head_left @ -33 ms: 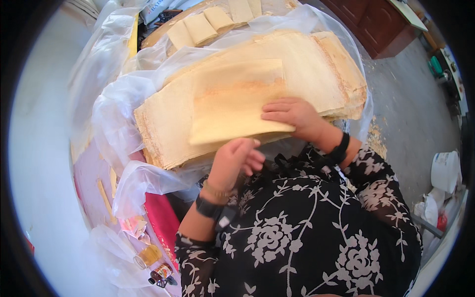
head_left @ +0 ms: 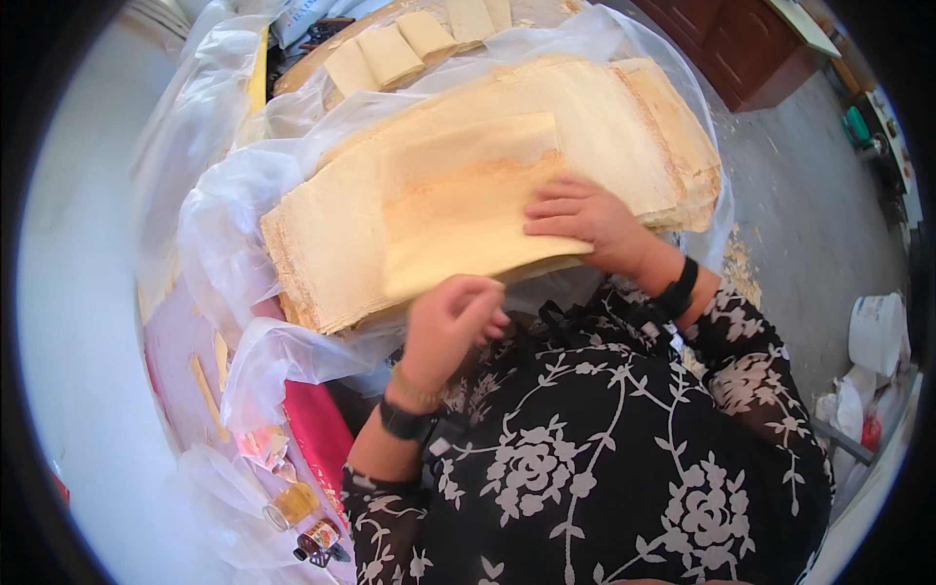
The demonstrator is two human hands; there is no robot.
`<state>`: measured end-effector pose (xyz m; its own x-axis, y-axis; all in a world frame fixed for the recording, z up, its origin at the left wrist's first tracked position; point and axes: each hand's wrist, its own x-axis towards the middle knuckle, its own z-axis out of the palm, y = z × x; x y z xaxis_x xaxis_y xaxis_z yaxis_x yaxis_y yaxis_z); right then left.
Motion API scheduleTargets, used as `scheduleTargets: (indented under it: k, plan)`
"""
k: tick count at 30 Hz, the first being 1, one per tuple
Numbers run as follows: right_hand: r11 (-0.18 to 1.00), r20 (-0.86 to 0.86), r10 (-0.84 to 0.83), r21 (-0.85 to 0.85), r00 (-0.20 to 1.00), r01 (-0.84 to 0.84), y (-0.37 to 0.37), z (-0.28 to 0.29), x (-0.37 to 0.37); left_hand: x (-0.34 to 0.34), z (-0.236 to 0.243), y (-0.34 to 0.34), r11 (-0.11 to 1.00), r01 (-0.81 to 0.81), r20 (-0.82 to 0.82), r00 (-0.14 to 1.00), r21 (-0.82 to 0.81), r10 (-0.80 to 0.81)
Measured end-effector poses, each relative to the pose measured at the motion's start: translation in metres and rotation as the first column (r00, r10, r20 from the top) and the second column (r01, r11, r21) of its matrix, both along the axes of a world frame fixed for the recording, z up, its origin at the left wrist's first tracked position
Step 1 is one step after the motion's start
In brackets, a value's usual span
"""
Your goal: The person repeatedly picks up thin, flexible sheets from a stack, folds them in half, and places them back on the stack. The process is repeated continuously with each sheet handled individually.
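Observation:
A folded sheet of thin, pale yellow flatbread (head_left: 468, 210), with a browned band across it, lies on a wide stack of similar large sheets (head_left: 327, 234). My right hand (head_left: 585, 219) rests flat on its right end, fingers stretched out together and pointing left; the thumb is hidden. By the near edge of the folded sheet is my left hand (head_left: 448, 322), its fingers curled in. Its fingertips come close to that edge, but whether they pinch it I cannot tell.
Clear plastic sheeting (head_left: 229, 195) surrounds the stack. Beyond it, several folded flatbread packs (head_left: 390, 54) sit on a round wooden surface. A glass jar (head_left: 292, 505) and a small dark bottle (head_left: 317, 538) lie at lower left. A white bucket (head_left: 875, 333) stands at right.
The folded sheet's near edge has shifted slightly to the right, along with my right hand. My left hand has moved a little left, and its fingers have curled in more.

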<state>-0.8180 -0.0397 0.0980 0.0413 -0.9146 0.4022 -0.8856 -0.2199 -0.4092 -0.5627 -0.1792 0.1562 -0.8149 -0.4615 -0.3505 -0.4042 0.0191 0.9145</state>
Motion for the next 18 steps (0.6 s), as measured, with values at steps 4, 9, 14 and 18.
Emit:
scheduleTargets:
  k: [4,9,14,18]
  plan:
    - [0.998,0.157,0.023,0.055,0.987,-0.032,0.028,0.003,-0.029,0.02,0.016,-0.037,0.252,0.182,0.114,0.959,-0.95,-0.26]
    - [0.927,0.659,-0.351,0.346,0.665,0.145,0.015,0.014,-0.037,0.027,-0.021,-0.095,0.847,0.19,-0.077,0.962,-0.496,-0.261]
    - [0.828,0.483,-0.547,0.43,0.683,0.359,-0.027,0.012,-0.051,0.009,-0.06,-0.097,0.921,-0.274,-0.128,0.961,-0.276,0.247]
    - [0.716,0.144,-0.651,0.444,0.745,0.539,-0.048,0.006,-0.05,-0.019,-0.078,-0.083,0.506,-0.175,0.036,0.924,-0.845,0.381]
